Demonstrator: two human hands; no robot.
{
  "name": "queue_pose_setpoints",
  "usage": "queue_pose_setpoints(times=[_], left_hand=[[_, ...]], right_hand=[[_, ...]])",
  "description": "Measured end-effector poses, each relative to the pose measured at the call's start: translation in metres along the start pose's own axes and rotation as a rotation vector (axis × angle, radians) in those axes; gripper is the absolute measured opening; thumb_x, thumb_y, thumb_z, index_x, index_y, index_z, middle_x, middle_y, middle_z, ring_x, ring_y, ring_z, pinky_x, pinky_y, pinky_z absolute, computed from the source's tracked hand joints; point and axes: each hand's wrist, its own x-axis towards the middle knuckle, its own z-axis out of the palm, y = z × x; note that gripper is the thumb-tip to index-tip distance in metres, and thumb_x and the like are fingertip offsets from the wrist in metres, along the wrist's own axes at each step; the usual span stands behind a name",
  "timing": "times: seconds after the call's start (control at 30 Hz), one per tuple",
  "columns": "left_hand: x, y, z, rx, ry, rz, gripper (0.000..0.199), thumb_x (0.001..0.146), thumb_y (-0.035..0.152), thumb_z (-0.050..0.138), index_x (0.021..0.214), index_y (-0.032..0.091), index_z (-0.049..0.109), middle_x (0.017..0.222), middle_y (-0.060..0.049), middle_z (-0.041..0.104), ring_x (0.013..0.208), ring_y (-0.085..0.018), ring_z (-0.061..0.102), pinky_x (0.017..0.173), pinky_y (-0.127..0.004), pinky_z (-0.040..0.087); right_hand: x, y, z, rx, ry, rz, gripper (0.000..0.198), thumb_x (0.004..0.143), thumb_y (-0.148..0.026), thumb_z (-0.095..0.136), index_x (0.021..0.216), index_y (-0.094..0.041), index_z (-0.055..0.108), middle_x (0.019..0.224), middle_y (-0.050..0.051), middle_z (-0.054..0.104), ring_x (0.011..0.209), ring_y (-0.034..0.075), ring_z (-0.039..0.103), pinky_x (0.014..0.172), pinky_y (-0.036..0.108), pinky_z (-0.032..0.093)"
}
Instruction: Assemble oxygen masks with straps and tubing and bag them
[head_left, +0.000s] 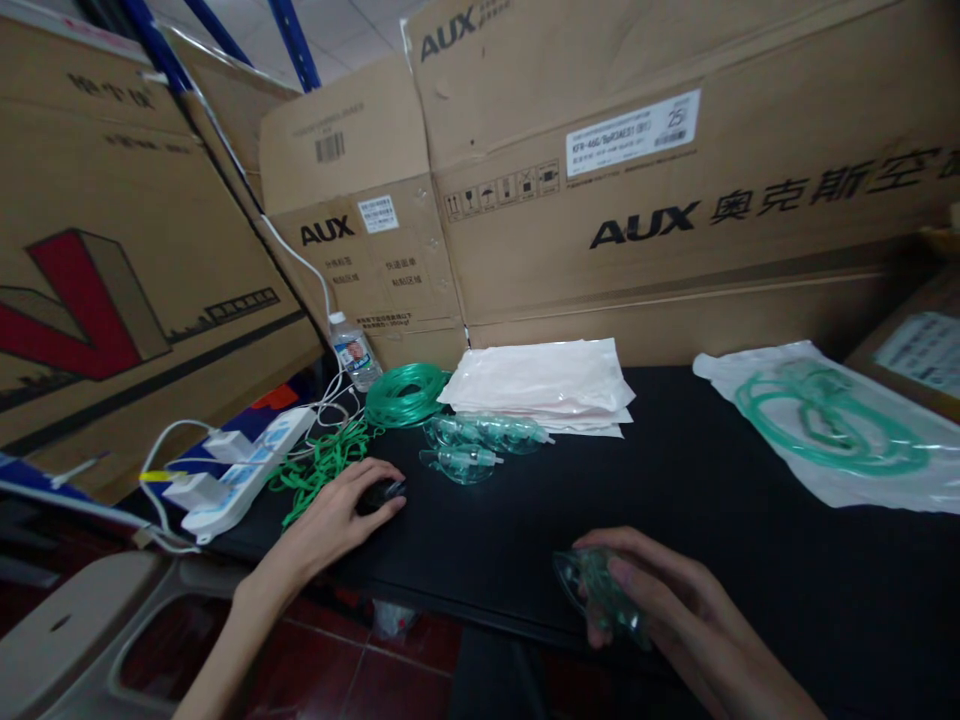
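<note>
My right hand (652, 600) is closed around a clear green oxygen mask (600, 590) above the table's front edge. Over on the left, my left hand (352, 505) rests low at the table, its fingers curled round a small, dark, shiny item (381, 494) that I cannot make out. Beside that hand lies a heap of green elastic straps (326, 465). Just beyond are more clear green masks (480, 436), lying in a row with one in front. A coil of green tubing (405, 393) sits behind the straps, next to a stack of white pouches (540, 375).
At right lies a clear-fronted pouch (832, 420) with green tubing inside. A white power strip (251, 475) with plugs and cables runs along the left edge. A water bottle (354, 352) stands before large cardboard boxes (525, 250). A beige stool (82, 620) is at lower left.
</note>
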Motion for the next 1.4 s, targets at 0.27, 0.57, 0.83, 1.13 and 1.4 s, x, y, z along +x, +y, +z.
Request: queue_pose_setpoints(times=[0.27, 0.57, 0.83, 1.13, 1.4], left_hand=[[0.001, -0.006, 0.005, 0.021, 0.073, 0.011, 0.031, 0.094, 0.051, 0.062, 0.108, 0.025, 0.071, 0.116, -0.005, 0.073, 0.108, -0.024, 0.069, 0.101, -0.038, 0.053], [0.004, 0.083, 0.017, -0.41, 0.217, -0.009, 0.025, 0.091, 0.04, 0.072, 0.11, 0.025, 0.076, 0.096, -0.003, 0.076, 0.085, -0.019, 0.07, 0.08, -0.029, 0.056], [0.024, 0.151, 0.055, -0.766, 0.075, 0.146, 0.031, 0.091, 0.029, 0.075, 0.122, 0.031, 0.075, 0.106, -0.002, 0.075, 0.096, -0.017, 0.068, 0.085, -0.025, 0.053], [0.021, 0.155, 0.069, -0.676, 0.041, 0.201, 0.038, 0.091, 0.023, 0.075, 0.127, 0.036, 0.071, 0.117, 0.0, 0.071, 0.106, -0.015, 0.068, 0.093, -0.022, 0.052], [0.018, 0.154, 0.075, -0.639, 0.158, 0.197, 0.031, 0.087, 0.021, 0.08, 0.116, 0.027, 0.069, 0.102, 0.001, 0.077, 0.087, -0.013, 0.07, 0.078, -0.02, 0.055]], right_hand=[[-0.001, -0.003, 0.003, 0.037, 0.002, -0.016, 0.038, 0.095, -0.055, 0.062, 0.112, -0.022, 0.074, 0.082, 0.005, 0.075, 0.078, 0.022, 0.069, 0.076, 0.033, 0.049], [0.006, -0.006, 0.004, -0.118, 0.105, -0.06, 0.039, 0.087, -0.051, 0.074, 0.118, -0.027, 0.072, 0.105, 0.003, 0.074, 0.085, 0.019, 0.067, 0.077, 0.029, 0.054], [0.013, -0.012, -0.003, -0.27, 0.089, -0.127, 0.024, 0.087, -0.042, 0.075, 0.1, -0.023, 0.073, 0.094, 0.0, 0.073, 0.089, 0.018, 0.067, 0.078, 0.025, 0.052], [0.011, -0.01, -0.004, -0.277, 0.085, -0.133, 0.015, 0.09, -0.035, 0.072, 0.101, -0.025, 0.071, 0.094, -0.002, 0.073, 0.087, 0.015, 0.066, 0.075, 0.022, 0.049], [0.011, -0.012, -0.004, -0.285, 0.078, -0.14, 0.012, 0.088, -0.029, 0.073, 0.1, -0.027, 0.071, 0.093, -0.004, 0.074, 0.086, 0.012, 0.067, 0.073, 0.018, 0.049]])
